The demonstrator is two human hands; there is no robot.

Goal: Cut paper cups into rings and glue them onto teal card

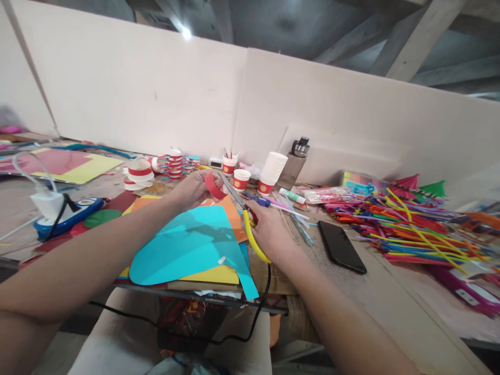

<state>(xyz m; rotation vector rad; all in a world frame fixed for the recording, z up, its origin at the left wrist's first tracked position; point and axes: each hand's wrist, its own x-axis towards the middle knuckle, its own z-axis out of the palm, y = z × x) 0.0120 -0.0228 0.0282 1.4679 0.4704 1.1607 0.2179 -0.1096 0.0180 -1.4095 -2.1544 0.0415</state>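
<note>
Evidently, the red strip [215, 186] is held up clear of the counter [21, 205] so that the scissors [252, 240] can reach its edge freely; it lies at ten o'clock from their yellow handle. The turquoise sheet [183, 245], at eight o'clock, lies flat beneath, perhaps to stay within reach. The paper-cup stack [273, 169] at one o'clock and the phone [341, 246] between three and four seem set aside to leave working room. The left hand [194, 190] has its fingers closed around the curled strip; the right hand [269, 225] has its own wrapped on the handle. Whether the blades touch the strip, I cannot tell.
</note>
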